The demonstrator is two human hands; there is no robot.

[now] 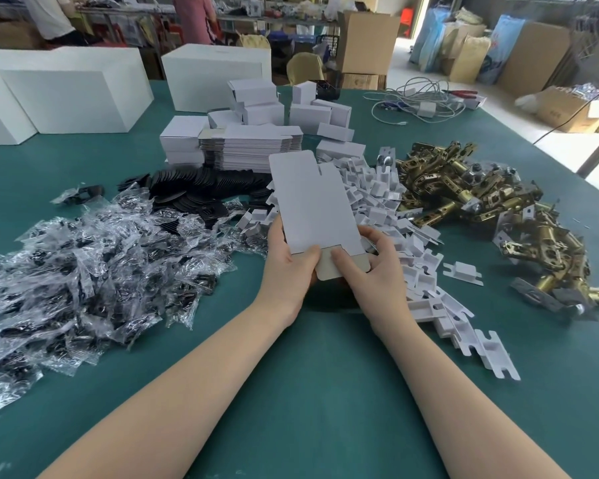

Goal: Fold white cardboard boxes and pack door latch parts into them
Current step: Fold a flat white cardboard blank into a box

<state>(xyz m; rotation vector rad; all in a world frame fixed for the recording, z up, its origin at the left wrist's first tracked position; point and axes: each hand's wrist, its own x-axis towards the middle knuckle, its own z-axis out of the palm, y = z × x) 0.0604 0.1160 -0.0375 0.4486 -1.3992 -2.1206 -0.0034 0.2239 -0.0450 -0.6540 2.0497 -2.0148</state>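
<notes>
Together, the left hand and right hand pinch the lower end of a flat, unfolded white cardboard box blank, held tilted above the green table, just before the heap of brass door latches.

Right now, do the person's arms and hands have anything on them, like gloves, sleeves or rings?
No. Both forearms are bare all the way to the bottom edge of the picture, so no sleeves show. The left hand and the right hand wear no gloves, and no ring, watch or bracelet shows on the fingers or wrists. The fingernails that can be seen look short and unpainted.
</notes>
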